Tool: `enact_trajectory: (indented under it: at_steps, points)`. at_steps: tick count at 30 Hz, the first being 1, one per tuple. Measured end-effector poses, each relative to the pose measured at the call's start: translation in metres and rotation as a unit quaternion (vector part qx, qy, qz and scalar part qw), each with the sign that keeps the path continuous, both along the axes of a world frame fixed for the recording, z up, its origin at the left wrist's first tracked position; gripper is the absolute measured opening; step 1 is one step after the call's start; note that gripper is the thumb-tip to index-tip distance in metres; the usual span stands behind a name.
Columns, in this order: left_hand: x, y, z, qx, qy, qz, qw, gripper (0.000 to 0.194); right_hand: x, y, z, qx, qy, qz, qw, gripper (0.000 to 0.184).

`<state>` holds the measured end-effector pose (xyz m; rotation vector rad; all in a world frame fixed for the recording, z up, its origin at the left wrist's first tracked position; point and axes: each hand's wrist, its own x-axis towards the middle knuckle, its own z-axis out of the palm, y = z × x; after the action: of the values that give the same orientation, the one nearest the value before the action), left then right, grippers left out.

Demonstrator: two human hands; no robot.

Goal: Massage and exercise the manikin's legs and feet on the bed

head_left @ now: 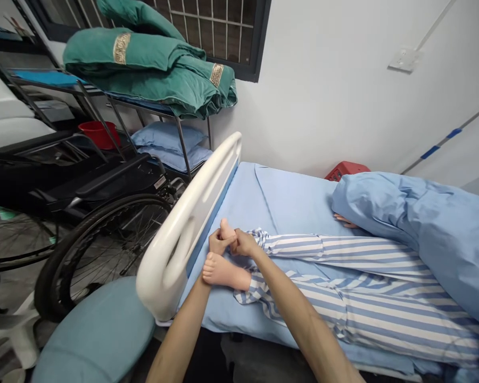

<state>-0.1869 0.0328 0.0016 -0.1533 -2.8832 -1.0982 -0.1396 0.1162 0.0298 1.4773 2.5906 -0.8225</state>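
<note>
A life-size figure with smooth, manikin-like feet lies on the bed in blue-and-white striped trousers. My left hand is closed around the far foot, on the side toward the footboard. From the ankle side, my right hand grips the same foot, its fingers close to those of my left. The near foot rests with its toes pointing left, across my left forearm. Part of the far foot is hidden behind my fingers.
A white footboard rises left of the feet. Beyond it stand a wheelchair, a blue-green round stool and a rack with folded green quilts. A blue quilt covers the figure's upper part. Against the wall sits a red box.
</note>
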Motion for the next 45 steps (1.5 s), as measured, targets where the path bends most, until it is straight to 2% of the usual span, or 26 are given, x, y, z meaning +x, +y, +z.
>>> enact_trajectory:
  at_steps: [5, 13, 21, 26, 32, 38, 42, 43, 45]
  points:
    - [-0.001, 0.003, -0.005, -0.071, 0.019, 0.005, 0.997, 0.039, 0.0, 0.002, -0.003, 0.012, 0.002, 0.008, 1.0, 0.054]
    - [-0.002, 0.004, 0.001, -0.072, -0.019, -0.018, 0.997, 0.041, 0.0, 0.001, 0.004, -0.006, -0.003, -0.006, 1.0, 0.055]
    - [0.0, 0.002, 0.001, -0.056, 0.03, -0.031, 0.998, 0.039, 0.001, -0.005, 0.016, -0.009, -0.005, -0.008, 1.0, 0.053]
    - [0.001, 0.002, 0.0, -0.062, 0.032, -0.015, 0.997, 0.037, 0.0, -0.003, 0.009, 0.003, -0.005, -0.001, 1.0, 0.049]
    - [-0.001, 0.006, -0.001, -0.046, 0.01, 0.013, 0.999, 0.036, 0.0, 0.003, -0.005, 0.018, -0.002, 0.012, 1.0, 0.055]
    - [0.002, 0.008, 0.003, -0.009, -0.005, 0.025, 1.0, 0.044, -0.001, 0.004, -0.008, 0.018, -0.003, 0.012, 1.0, 0.054]
    - [0.005, 0.0, 0.006, -0.078, 0.009, 0.003, 0.997, 0.037, 0.0, 0.002, -0.005, 0.019, -0.007, 0.011, 1.0, 0.052]
    - [0.002, -0.002, 0.01, -0.096, -0.007, -0.02, 0.995, 0.034, 0.001, 0.001, -0.003, 0.019, -0.007, 0.012, 1.0, 0.051]
    - [-0.012, -0.002, 0.022, -0.102, -0.066, -0.126, 0.985, 0.029, 0.001, 0.0, 0.0, 0.015, -0.009, 0.012, 1.0, 0.051]
